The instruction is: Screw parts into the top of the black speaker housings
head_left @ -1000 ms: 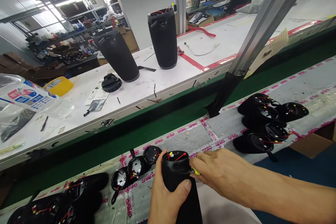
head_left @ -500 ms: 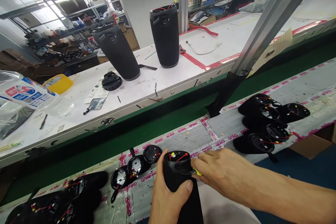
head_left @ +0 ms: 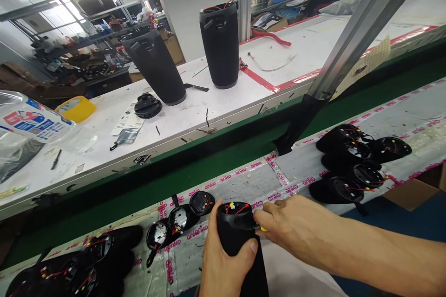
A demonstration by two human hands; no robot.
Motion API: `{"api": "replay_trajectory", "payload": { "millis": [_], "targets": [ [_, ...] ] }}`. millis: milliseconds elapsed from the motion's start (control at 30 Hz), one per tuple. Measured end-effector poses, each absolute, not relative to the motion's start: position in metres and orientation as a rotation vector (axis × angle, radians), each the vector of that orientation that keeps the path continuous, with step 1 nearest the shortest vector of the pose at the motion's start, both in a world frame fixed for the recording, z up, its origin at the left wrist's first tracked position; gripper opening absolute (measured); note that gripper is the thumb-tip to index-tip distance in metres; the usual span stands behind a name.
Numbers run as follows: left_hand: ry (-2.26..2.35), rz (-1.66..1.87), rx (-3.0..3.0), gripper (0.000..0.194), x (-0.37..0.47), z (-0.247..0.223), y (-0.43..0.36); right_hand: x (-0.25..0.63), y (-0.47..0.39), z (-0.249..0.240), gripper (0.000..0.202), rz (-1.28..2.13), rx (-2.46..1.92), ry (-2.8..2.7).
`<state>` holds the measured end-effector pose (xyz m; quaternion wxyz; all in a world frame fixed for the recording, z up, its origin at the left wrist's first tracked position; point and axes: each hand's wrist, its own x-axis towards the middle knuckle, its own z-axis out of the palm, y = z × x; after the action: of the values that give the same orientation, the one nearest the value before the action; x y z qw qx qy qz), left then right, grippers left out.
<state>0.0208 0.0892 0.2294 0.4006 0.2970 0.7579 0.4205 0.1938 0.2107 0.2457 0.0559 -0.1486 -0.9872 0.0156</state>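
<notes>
My left hand (head_left: 225, 257) is wrapped round a black cylindrical speaker body (head_left: 256, 269), thumb on the near side. Its open end faces up and shows red wires and a small yellow-white connector inside. Closed at the right side of the rim, my right hand (head_left: 284, 220) grips a small tool with a yellow part (head_left: 263, 229). My fingers cover most of this tool, so its kind cannot be made out. The tool's hidden front end meets the speaker near its upper edge.
Black speaker bodies with exposed wires lie in groups on the taped bench, at left (head_left: 104, 260), centre (head_left: 179, 220) and right (head_left: 348, 162). Two more speaker bodies (head_left: 223, 51) stand on the white shelf (head_left: 174, 125) beyond, near yellow tape (head_left: 78, 109). A metal post (head_left: 351, 46) slants at right.
Both hands keep their hold on the speaker and the tool, almost unmoved. Less of the tool's yellow part shows beneath my right fingers. The view has shifted slightly.
</notes>
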Motion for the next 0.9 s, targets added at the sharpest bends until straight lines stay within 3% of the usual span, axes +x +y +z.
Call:
{"api": "replay_trajectory", "payload": {
  "millis": [900],
  "targets": [
    [1.969,1.095,0.789,0.09,0.02,0.21,0.086,0.185,0.203,0.235,0.016,-0.113,-0.376,-3.058]
  ]
}}
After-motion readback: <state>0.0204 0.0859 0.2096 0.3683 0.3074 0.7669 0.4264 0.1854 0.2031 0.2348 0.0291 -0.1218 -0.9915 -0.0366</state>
